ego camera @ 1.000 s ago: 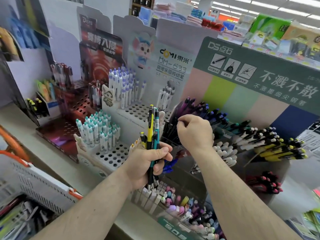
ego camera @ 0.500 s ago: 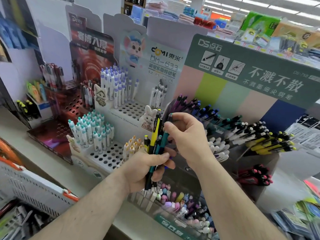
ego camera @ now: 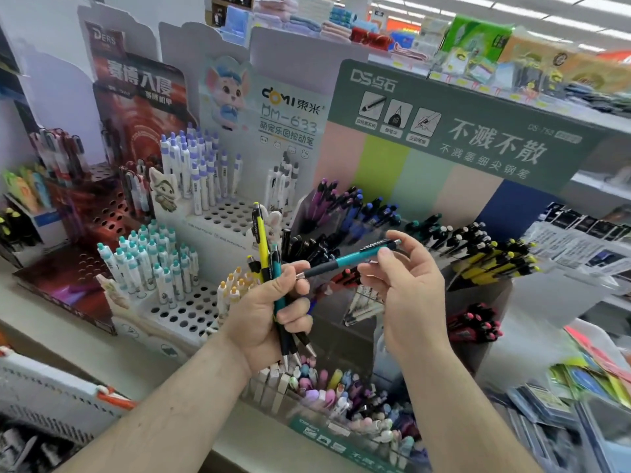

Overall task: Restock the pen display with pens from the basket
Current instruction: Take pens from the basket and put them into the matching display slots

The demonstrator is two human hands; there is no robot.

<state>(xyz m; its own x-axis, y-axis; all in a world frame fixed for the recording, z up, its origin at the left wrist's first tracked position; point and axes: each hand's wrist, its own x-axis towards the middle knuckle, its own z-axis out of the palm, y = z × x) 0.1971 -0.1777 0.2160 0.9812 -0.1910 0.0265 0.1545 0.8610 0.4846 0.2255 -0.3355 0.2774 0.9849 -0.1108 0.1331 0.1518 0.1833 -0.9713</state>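
Pinching one teal pen (ego camera: 345, 259) in right hand (ego camera: 406, 302), level before display (ego camera: 426, 186), likely for slotting by colour; gripping spare bundle (ego camera: 273, 288) in left hand (ego camera: 263, 319), keeping stock close; basket (ego camera: 51, 394) sitting lower left.

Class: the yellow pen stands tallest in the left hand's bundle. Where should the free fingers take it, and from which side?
Pinch the yellow pen by its upper barrel, from above. That end stands clear of the other pens; the left hand wraps its lower part.

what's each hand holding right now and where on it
Right hand pinches a teal pen near its clip end; left hand grips a bundle of pens around their middles.
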